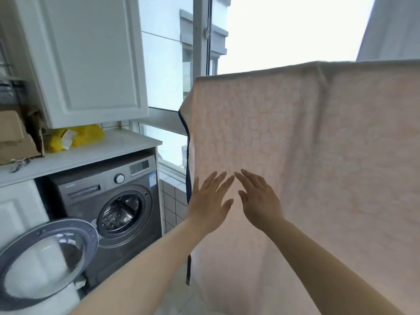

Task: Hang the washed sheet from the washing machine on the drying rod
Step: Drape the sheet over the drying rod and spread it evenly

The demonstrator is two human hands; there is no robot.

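Note:
A pale pink sheet (318,144) with a dark blue edge hangs draped over a drying rod that lies hidden under its top fold, on the right of the head view. My left hand (210,201) and my right hand (259,201) are both flat and open against the sheet's lower left part, fingers spread, side by side. Neither hand grips the cloth. The grey washing machine (109,201) stands at the lower left with its round door (45,260) swung open and its drum looking empty.
A white wall cabinet (86,57) hangs above a white counter (91,151) holding a yellow bag (77,137) and a cardboard box (16,137). A window (172,64) fills the far wall behind the sheet. Another pale cloth (391,30) hangs at the top right.

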